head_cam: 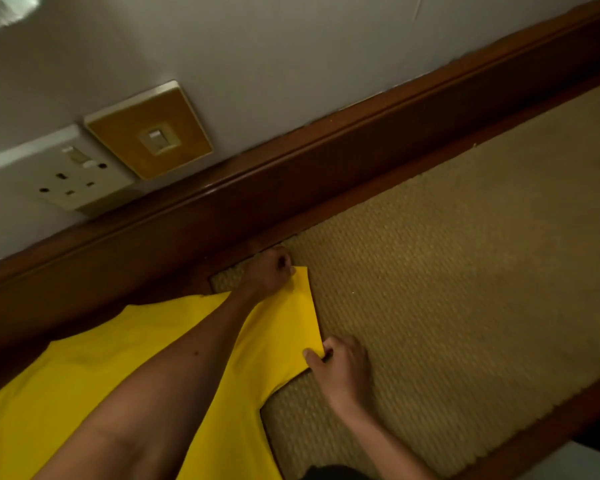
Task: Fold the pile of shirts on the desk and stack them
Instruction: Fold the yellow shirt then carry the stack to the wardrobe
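A bright yellow shirt (125, 362) lies spread flat on the woven tan surface of the desk (447, 271), reaching from the lower left toward the middle. One sleeve sticks out to the right. My left hand (272, 270) pinches the far corner of that sleeve's end, close to the desk's back rail. My right hand (340, 367) pinches the near corner of the same sleeve end, thumb on top of the cloth. My left forearm crosses over the body of the shirt.
A dark wooden rail (291, 174) runs along the back of the desk against a grey wall. On the wall sit a white power socket (66, 174) and a brown-faced switch plate (149, 129). A dark wooden edge (551, 427) borders the desk at the lower right.
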`<state>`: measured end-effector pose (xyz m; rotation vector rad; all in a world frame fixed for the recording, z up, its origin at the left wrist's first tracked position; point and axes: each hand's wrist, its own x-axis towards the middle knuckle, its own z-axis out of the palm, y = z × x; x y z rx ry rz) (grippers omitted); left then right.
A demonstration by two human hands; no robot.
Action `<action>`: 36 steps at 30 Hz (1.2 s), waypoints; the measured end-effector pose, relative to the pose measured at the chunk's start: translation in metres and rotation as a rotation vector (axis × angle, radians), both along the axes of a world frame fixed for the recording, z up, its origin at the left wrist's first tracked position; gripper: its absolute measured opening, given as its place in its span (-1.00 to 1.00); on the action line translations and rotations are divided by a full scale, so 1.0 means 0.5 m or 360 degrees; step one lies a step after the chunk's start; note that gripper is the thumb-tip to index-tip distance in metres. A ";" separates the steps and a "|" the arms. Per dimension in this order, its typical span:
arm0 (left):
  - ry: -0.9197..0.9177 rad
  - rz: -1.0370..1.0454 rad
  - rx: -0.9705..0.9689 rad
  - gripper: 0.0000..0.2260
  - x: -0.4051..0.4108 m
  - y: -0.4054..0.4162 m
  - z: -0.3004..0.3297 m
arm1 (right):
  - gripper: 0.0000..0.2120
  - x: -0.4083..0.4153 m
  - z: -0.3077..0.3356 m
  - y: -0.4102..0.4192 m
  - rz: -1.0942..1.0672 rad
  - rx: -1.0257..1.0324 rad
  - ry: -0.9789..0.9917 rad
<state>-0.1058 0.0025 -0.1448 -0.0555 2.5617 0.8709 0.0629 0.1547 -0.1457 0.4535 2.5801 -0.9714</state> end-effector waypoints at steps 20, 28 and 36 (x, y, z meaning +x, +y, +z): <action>0.0078 0.1217 -0.0319 -0.75 0.706 -0.382 0.087 | -0.64 0.109 0.106 -0.226 0.1168 -0.0103 0.0286; 0.0087 0.1676 -0.0133 -0.86 0.969 -0.576 0.091 | -0.63 0.266 0.125 -0.486 0.1605 -0.0060 0.0300; 0.0082 0.1837 0.0038 -0.96 1.015 -0.764 0.080 | -0.63 0.324 0.137 -0.733 0.1781 0.0003 0.0262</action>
